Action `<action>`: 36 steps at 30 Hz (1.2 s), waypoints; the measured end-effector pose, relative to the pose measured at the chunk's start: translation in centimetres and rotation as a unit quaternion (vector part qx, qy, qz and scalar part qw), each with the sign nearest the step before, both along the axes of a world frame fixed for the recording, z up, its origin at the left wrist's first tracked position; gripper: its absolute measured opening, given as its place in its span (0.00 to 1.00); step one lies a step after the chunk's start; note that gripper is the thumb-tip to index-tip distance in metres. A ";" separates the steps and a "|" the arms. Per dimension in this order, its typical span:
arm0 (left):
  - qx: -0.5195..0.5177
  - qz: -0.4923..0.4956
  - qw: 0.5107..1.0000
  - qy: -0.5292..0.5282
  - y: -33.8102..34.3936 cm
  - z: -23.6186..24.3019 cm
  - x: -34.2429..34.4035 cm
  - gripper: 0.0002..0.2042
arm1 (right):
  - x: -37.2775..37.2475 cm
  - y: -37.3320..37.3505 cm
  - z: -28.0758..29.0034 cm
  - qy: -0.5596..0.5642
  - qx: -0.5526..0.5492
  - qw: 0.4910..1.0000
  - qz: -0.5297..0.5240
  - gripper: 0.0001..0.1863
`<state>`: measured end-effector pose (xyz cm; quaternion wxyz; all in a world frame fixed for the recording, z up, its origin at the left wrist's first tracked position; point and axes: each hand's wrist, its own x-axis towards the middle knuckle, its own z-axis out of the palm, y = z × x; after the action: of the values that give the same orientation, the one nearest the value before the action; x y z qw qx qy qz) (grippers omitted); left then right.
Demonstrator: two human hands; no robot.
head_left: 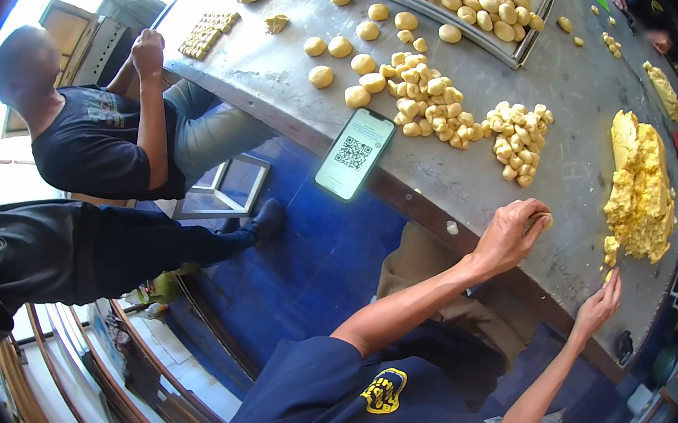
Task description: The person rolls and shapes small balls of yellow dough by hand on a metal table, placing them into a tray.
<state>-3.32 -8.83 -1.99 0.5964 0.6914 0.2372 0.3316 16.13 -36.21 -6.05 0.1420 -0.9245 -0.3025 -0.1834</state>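
- The left hand (515,233) has its grip curled closed around a small dough piece (544,220), pressed on the tabletop (573,162).
- The right hand (599,306) is open and holds nothing, its fingertips (613,278) at the near tabletop edge.
- The big yellow dough mass (642,188) lies just far of the right hand, right of the left hand, its long axis running near to far; the right hand is nearer.

Dull brushed metal table (290,60), scuffed and flour-smeared; crumbly matt yellow dough mass (641,188); smooth matt dough balls (427,103); glossy glass-faced phone (354,154); shiny metal tray (531,38); soft dark cotton shirt (326,403).
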 end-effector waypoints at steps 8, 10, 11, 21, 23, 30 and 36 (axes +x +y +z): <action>-0.004 -0.035 0.999 0.012 0.2 -0.1 -0.2 0.06 | -0.6 0.3 0.5 0.018 0.030 0.999 -0.021 0.20; 0.010 -0.034 0.999 -0.003 0.1 -0.2 -0.2 0.06 | -0.7 0.7 0.6 -0.035 0.011 0.999 -0.014 0.20; 0.017 -0.035 0.999 -0.013 0.0 -0.2 0.0 0.06 | -0.5 0.6 0.9 -0.030 0.010 1.000 0.002 0.20; 0.016 -0.056 0.998 -0.008 0.3 -0.1 -0.3 0.05 | -0.4 -0.1 0.1 0.007 0.032 0.997 -0.073 0.19; 0.015 -0.055 0.998 -0.011 0.2 -0.1 -0.2 0.05 | -0.4 -0.2 0.3 0.005 0.027 0.997 -0.079 0.19; 0.010 -0.051 0.999 -0.005 0.2 0.0 -0.3 0.05 | -1.0 0.1 0.6 0.023 -0.024 0.999 0.006 0.20; 0.013 -0.022 1.000 0.003 0.3 -0.1 -0.3 0.06 | -2.5 1.5 3.6 0.157 -0.062 0.985 -0.023 0.21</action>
<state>-3.66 -8.48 -2.06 0.5936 0.7051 0.2194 0.3198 13.64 -34.72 -2.45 0.1256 -0.9555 -0.2661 -0.0199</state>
